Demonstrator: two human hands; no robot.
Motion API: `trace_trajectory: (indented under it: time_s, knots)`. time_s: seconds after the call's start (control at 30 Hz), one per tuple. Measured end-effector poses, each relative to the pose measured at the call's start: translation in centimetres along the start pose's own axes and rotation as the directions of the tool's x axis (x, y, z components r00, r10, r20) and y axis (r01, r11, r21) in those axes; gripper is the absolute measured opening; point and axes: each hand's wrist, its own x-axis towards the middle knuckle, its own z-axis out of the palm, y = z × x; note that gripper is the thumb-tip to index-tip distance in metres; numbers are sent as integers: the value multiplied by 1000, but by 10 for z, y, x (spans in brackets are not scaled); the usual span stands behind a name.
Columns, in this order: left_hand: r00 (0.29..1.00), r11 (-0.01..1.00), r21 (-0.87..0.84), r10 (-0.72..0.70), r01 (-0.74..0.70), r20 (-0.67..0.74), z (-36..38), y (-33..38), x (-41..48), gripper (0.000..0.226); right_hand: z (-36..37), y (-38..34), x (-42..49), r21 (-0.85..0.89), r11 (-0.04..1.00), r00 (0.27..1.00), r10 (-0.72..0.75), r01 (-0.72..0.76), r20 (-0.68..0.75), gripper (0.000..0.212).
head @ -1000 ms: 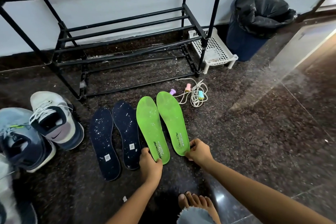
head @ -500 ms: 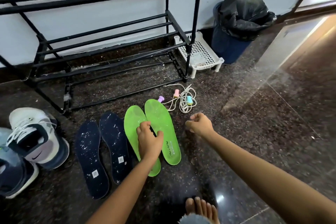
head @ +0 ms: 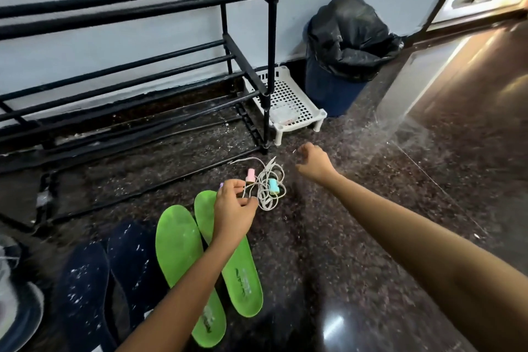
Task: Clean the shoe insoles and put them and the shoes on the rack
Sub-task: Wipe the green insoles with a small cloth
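Green insoles (head: 177, 243) flat, side by side, faces up, likely staged for wiping. Left hand (head: 233, 207) curled at cord bundle (head: 268, 190), pinch unclear; right hand (head: 313, 163) loosely curled, empty.

One head-worn camera looked forward and steeply down along both outstretched arms, close above the left hand (head: 233, 208) and right hand (head: 313, 163). Beyond the hands rose the black metal-tube shoe rack (head: 137, 8); beneath them lay the dark speckled stone floor (head: 357, 237).
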Motion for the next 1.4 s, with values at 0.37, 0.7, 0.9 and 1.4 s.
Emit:
trace_trajectory:
  time_s: [0.37, 0.7, 0.9, 1.4]
  knots:
    - [998, 1000, 4, 30, -30, 52, 3, -7, 25, 27, -15, -5, 102, -648, 725, 959, -65, 235, 274, 58]
    - [998, 999, -44, -6, 9, 69, 15, -11, 30, 27, -3, 7, 94, -657, 700, 954, -127, 281, 272, 58]
    - [994, 998, -53, -25, 30, 106, 23, -6, 19, 28, -5, 44, 25, -632, 728, 964, -194, 266, 183, 51]
    - [988, 999, -4, -53, 54, 142, 49, 4, -38, 28, -4, 108, -131, -454, 850, 962, -206, 267, 180, 40]
